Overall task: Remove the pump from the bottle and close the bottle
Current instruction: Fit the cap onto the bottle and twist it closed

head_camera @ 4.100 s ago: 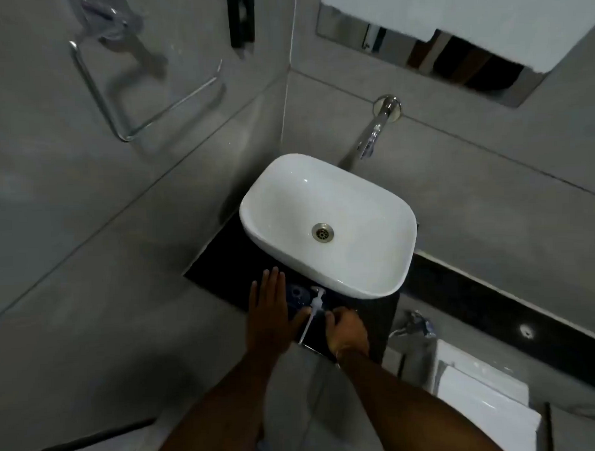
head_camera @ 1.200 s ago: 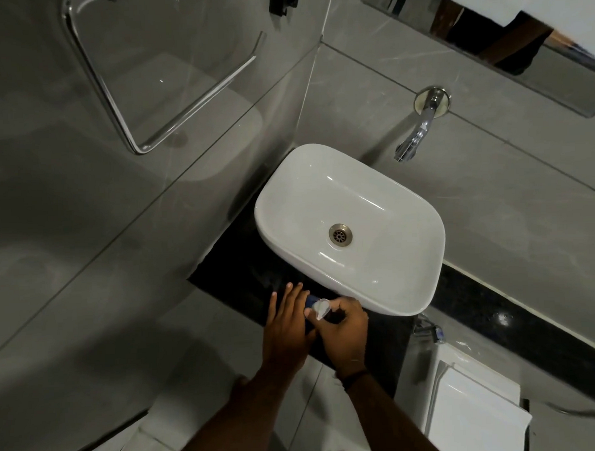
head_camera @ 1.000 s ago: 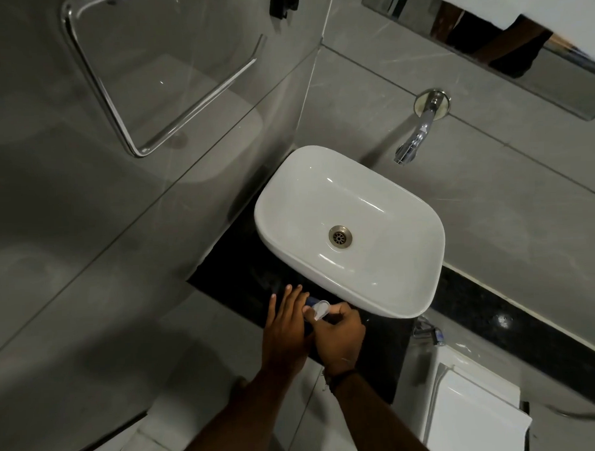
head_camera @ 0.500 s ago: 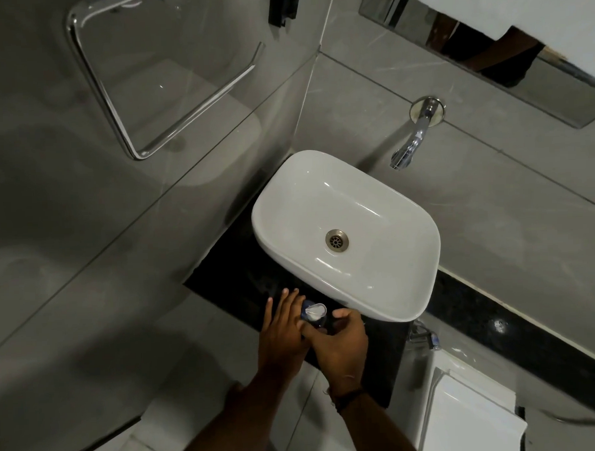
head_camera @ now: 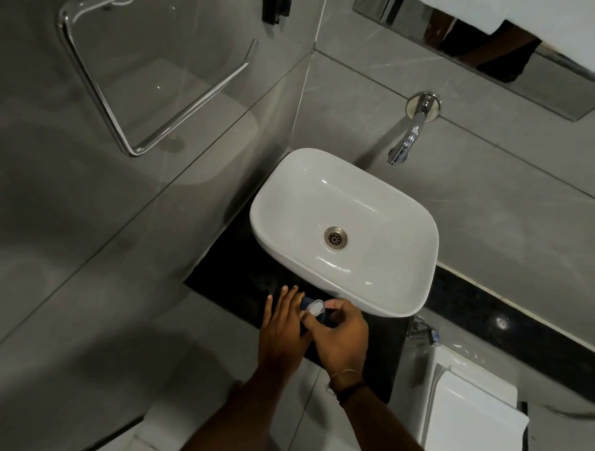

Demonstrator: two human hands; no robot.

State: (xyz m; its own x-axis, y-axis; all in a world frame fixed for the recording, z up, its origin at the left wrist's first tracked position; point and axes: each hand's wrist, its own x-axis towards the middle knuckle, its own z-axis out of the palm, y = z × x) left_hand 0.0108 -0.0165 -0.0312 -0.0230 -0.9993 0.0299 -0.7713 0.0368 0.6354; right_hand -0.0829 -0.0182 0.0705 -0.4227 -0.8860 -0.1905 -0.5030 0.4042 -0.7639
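A small blue bottle (head_camera: 306, 303) stands on the black counter (head_camera: 237, 278) just in front of the white basin, mostly hidden between my hands. A white cap (head_camera: 316, 306) sits on its top. My left hand (head_camera: 282, 327) lies against the bottle's left side with its fingers stretched out flat. My right hand (head_camera: 340, 331) has thumb and fingertips pinched on the white cap. The pump is not in sight.
The white basin (head_camera: 406, 289) fills the counter behind the bottle, with a wall tap (head_camera: 408, 137) over it. A glass panel with a chrome handle (head_camera: 123, 106) stands at left. A white toilet cistern (head_camera: 471, 408) is at lower right.
4 seconds ago the white pump with its tube lay at the bottle. Now the pump is gone from view and my right hand holds a white cap on the bottle top. Left hand stays.
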